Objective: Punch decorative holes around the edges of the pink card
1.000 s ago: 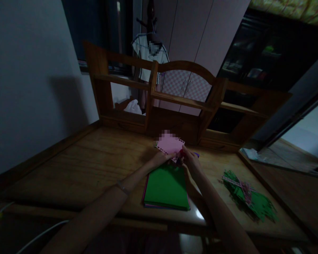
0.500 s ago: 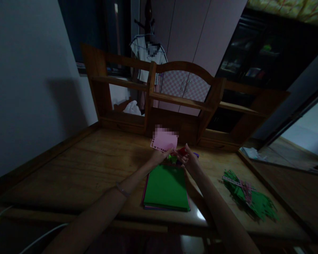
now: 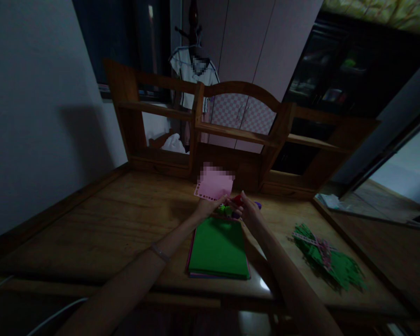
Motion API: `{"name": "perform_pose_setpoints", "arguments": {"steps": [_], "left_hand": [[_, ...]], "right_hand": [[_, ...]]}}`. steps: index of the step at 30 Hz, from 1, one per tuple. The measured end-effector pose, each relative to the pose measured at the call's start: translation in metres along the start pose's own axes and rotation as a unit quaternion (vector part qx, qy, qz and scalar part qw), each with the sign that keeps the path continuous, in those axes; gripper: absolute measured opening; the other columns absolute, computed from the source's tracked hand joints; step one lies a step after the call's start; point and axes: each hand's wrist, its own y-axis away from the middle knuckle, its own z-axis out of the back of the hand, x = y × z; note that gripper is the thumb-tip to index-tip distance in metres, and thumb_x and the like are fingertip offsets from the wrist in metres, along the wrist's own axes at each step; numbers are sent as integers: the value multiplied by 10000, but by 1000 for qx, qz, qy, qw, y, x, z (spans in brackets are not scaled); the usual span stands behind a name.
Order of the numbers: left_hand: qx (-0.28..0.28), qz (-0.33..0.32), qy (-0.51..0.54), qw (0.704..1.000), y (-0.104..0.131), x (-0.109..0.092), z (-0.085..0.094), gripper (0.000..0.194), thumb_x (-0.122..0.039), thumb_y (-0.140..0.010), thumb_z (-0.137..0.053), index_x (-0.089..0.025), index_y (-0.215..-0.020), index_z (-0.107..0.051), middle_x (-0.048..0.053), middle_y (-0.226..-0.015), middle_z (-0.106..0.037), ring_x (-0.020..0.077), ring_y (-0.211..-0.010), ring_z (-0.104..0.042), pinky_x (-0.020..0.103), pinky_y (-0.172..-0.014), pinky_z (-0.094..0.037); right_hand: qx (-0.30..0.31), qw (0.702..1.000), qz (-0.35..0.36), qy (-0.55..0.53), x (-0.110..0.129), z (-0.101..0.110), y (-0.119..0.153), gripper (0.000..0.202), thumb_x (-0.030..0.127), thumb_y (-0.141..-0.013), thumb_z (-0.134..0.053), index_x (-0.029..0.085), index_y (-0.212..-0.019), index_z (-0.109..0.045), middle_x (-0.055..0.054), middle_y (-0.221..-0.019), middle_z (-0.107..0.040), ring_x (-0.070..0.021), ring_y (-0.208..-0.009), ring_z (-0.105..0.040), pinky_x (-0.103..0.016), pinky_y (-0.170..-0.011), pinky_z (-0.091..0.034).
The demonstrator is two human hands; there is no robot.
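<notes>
My left hand (image 3: 210, 205) pinches the lower right edge of a pink sheet (image 3: 216, 183), which has a row of punched holes along its lower and left edges. My right hand (image 3: 247, 207) is closed around a small red tool (image 3: 237, 200) at the sheet's lower right corner. Between and below the hands are small green objects (image 3: 225, 210) and a purple one (image 3: 258, 205), partly hidden. Nearer to me lies a stack of coloured sheets with a green one (image 3: 219, 247) on top.
Green cut paper pieces (image 3: 339, 268) with pink strips (image 3: 324, 252) lie in a heap on the desk's right. A wooden shelf unit (image 3: 240, 133) stands along the desk's back edge. White cables (image 3: 58, 312) hang at the front left.
The pink sheet has shifted slightly left and up between my hands. The red tool and my right hand have moved slightly left, and the whole view has shifted a little.
</notes>
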Motion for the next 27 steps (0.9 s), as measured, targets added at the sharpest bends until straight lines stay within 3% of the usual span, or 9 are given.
{"name": "perform_pose_setpoints", "arguments": {"steps": [8,12,18,27], "left_hand": [[-28,-38,26,999,-4,8,-3,397,-383,-669,-718,-147,-981,-651,111,-1113,-652,225,-1030,-595,340,-940,-439],[-29,-11,30,999,-2,4,-4,374,-402,-654,-727,-167,-938,-666,82,-954,-693,228,-961,-612,351,-881,-474],[1,81,28,996,2,5,-1,376,-481,-670,-694,-156,-857,-674,47,-680,-663,212,-733,-626,304,-647,-500],[4,33,19,999,-1,13,-3,442,-524,-687,-659,-146,-915,-661,84,-892,-691,196,-787,-625,278,-673,-481]], "right_hand": [[14,1000,1,1,1,-2,2,352,490,-713,-709,175,-801,-581,-88,-871,-700,-255,-932,-674,-313,-753,-562],[14,1000,-2,2,2,-3,2,346,490,-730,-692,172,-818,-589,-94,-869,-702,-257,-930,-674,-313,-744,-565],[-3,1000,-8,15,0,-3,1,345,490,-722,-700,173,-803,-591,-92,-861,-705,-249,-926,-677,-309,-767,-563],[-13,1000,-10,19,4,-5,4,340,483,-711,-712,187,-798,-568,-84,-857,-703,-258,-919,-678,-320,-728,-574]]}}
